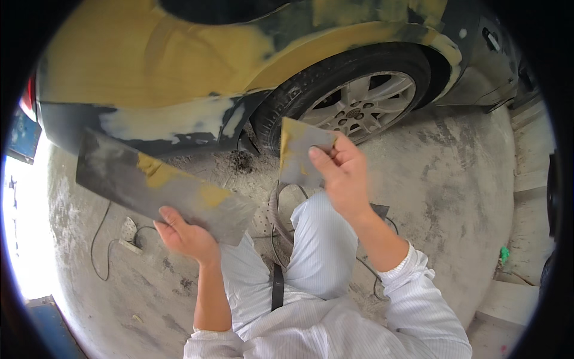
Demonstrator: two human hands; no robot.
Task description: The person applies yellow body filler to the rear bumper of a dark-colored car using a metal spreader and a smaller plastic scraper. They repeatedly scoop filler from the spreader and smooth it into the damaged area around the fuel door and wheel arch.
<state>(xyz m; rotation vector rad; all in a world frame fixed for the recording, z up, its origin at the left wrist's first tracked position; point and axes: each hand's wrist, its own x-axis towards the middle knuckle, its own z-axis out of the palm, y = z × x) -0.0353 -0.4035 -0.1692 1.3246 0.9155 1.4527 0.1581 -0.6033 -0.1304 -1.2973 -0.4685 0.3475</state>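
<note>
My left hand (188, 238) grips the near edge of a long grey sheet-like board (173, 192), thumb on top and the other fingers hidden beneath. Two lumps of mustard-yellow filler paste (156, 172) lie on that board. A smaller grey rectangular spreader blade (302, 154), smeared with yellow along its left side, is pinched between the thumb and fingers of my right hand (344, 176). Board and blade are apart, both held above my knees. Beyond them stands a dark car body panel (197, 66) coated with broad yellow and whitish filler patches.
A car wheel (359, 107) with silver spokes sits under the coated arch. On the grey, stained floor (436, 197) lie a hose (276, 209) between my legs and a thin cable (98, 239) at left. A green scrap (504, 255) lies at far right.
</note>
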